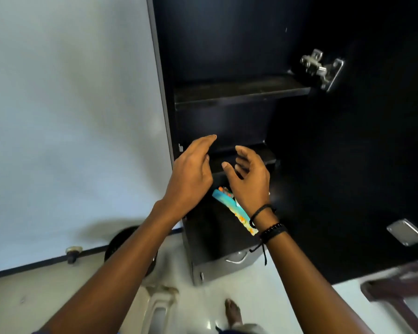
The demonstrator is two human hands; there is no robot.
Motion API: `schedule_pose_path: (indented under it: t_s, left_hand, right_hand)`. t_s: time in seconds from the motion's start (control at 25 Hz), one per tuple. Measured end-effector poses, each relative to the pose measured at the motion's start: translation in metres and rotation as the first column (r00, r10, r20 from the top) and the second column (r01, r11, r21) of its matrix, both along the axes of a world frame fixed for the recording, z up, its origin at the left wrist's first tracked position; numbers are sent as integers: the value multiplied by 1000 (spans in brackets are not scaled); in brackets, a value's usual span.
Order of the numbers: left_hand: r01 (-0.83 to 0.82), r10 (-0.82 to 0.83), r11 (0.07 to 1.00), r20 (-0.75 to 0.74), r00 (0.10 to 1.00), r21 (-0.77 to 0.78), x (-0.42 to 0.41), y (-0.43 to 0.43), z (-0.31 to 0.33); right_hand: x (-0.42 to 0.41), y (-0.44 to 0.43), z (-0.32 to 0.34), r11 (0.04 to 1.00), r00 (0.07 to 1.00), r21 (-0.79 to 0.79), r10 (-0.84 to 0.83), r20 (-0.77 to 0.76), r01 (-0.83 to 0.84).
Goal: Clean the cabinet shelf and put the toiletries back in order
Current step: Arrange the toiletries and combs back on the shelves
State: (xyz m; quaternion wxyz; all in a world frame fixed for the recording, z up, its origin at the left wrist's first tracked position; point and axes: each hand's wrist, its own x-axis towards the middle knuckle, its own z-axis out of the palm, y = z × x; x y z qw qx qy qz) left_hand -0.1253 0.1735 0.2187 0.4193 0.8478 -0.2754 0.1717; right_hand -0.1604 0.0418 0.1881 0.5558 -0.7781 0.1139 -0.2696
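Observation:
A black wall cabinet stands open, with a bare upper shelf (241,91) and a lower shelf (268,156) just behind my hands. My left hand (191,174) is raised before the lower shelf with its fingers straight and holds nothing. Beside it my right hand (249,179) is also empty, its fingers loosely spread and slightly bent. Below the hands, on the cabinet's bottom level, lies a turquoise and orange toiletry packet (229,203), partly hidden by my right wrist.
The open cabinet door (348,165) hangs at the right with a metal hinge (321,67). A white wall (70,116) fills the left. Below are a drawer handle (238,259), a black round object (121,242), a white fixture (157,304) and my foot (232,312).

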Motion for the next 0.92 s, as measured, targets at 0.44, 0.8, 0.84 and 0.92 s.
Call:
schedule_pose_path:
  t_s: [0.44, 0.8, 0.84, 0.92]
  left_hand:
    - [74, -1, 984, -415, 910, 159, 2, -40, -138]
    - [161, 86, 939, -660, 747, 305, 37, -95, -213]
    - [177, 93, 932, -682, 725, 315, 41, -102, -219]
    - [182, 119, 923, -704, 700, 338, 51, -113, -230]
  right_hand:
    - [-4, -70, -150, 992, 890, -100, -115, -442, 78]
    - [20, -143, -226, 964, 665, -232, -91, -742, -127]
    - [26, -151, -233, 940, 662, -297, -114, -741, -170]
    - [44, -164, -247, 867, 665, -408, -126, -736, -286]
